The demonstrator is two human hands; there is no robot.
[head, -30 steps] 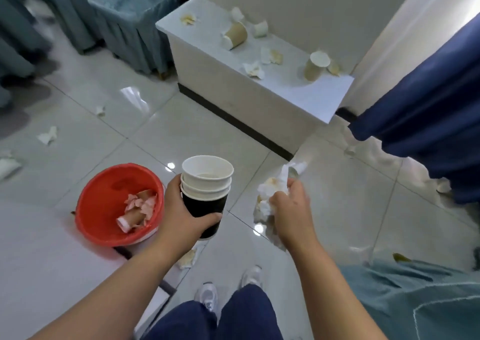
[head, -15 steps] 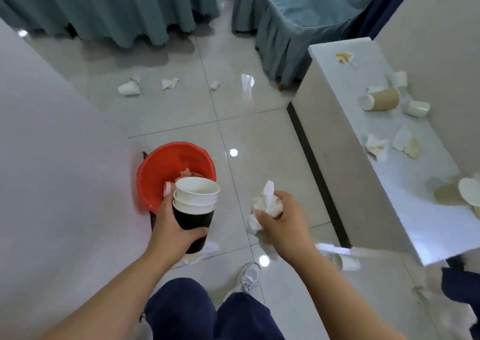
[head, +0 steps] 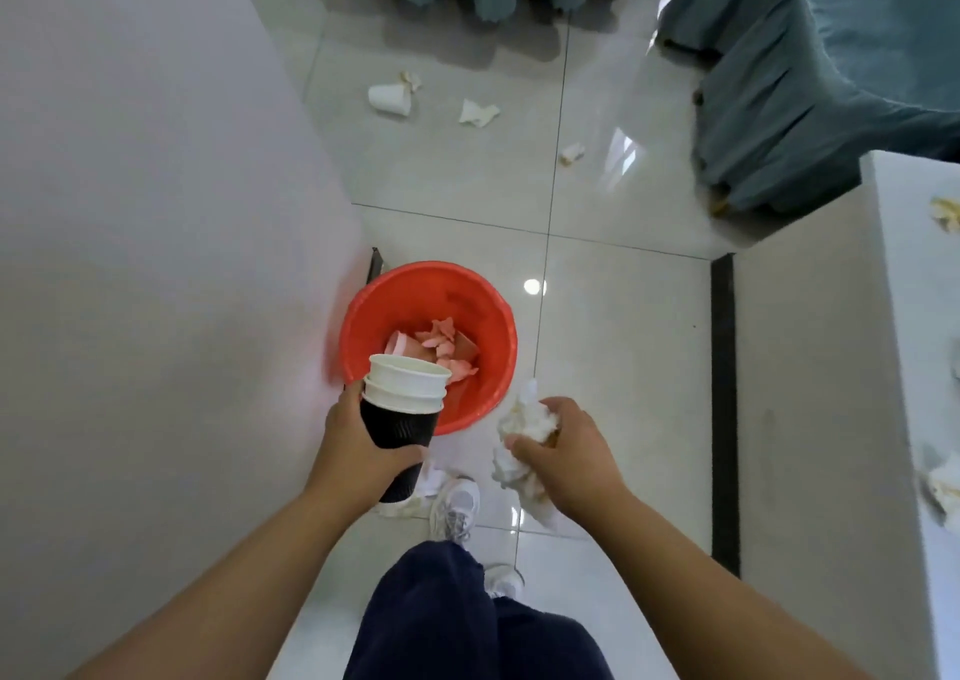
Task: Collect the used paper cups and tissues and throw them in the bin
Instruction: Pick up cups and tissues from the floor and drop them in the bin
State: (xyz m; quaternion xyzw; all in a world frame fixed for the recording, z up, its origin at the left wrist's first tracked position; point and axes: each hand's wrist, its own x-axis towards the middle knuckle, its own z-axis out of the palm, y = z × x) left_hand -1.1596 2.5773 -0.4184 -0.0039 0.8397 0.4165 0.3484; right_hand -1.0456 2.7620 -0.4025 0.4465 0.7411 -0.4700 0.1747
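Note:
A red bin point(head: 363, 310) stands on the floor by the wall, with cups and tissues inside. My left hand point(head: 358, 451) grips a stack of paper cups point(head: 402, 409), white ones nested in a black ribbed one, tilted over the bin's near rim. My right hand point(head: 563, 451) holds a bunch of crumpled tissues point(head: 522, 438) just right of the bin. More litter lies on the far floor: a white cup point(head: 388, 99) and tissues point(head: 478, 113), point(head: 571, 153). A tissue point(head: 945, 214) lies on the white counter point(head: 904, 367) at the right.
A plain wall point(head: 156, 212) fills the left side. Chairs with teal covers point(head: 831, 97) stand at the back right. A tissue point(head: 410, 505) lies on the tiles by my white shoe point(head: 457, 508).
I have turned left and stepped toward the bin. Both hands, with the cups and the tissues, have come close to its near rim.

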